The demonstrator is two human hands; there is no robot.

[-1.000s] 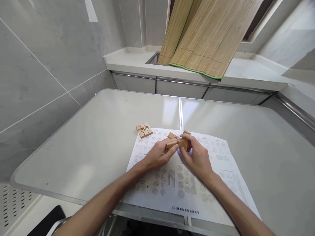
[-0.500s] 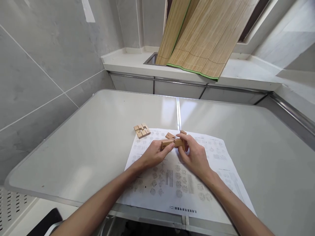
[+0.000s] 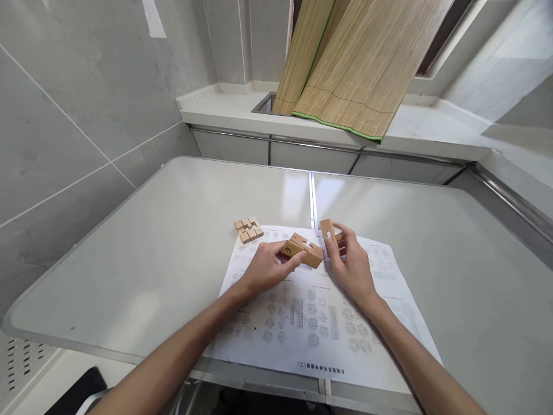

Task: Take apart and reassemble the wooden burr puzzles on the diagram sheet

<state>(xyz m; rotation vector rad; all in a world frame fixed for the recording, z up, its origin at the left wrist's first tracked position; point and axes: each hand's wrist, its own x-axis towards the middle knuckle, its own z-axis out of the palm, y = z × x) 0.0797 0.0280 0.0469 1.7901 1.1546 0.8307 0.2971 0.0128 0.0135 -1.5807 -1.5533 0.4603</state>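
My left hand (image 3: 270,268) is closed on notched wooden puzzle pieces (image 3: 309,256), with the thumb along the front edge and a dark mark on one end. How many pieces are in that grip I cannot tell. To the right, my right hand (image 3: 353,262) grips a separate wooden puzzle piece (image 3: 327,230), tilted upright, with a pale notch in its side. A gap parts the two hands. Both are over a printed instruction sheet (image 3: 294,351) covered with small diagrams. Several wooden blocks (image 3: 249,229) lie grouped at the sheet's far left corner.
The sheet lies on a white folding table (image 3: 181,230) with a centre seam. Behind stands a counter (image 3: 224,106) with a sink (image 3: 263,104) and a hanging bamboo mat (image 3: 345,75). A black object (image 3: 78,392) is at the lower left, beside the table edge.
My right hand has moved right, away from the left, taking one wooden piece with it. The notched pieces in my left hand now show more fully.
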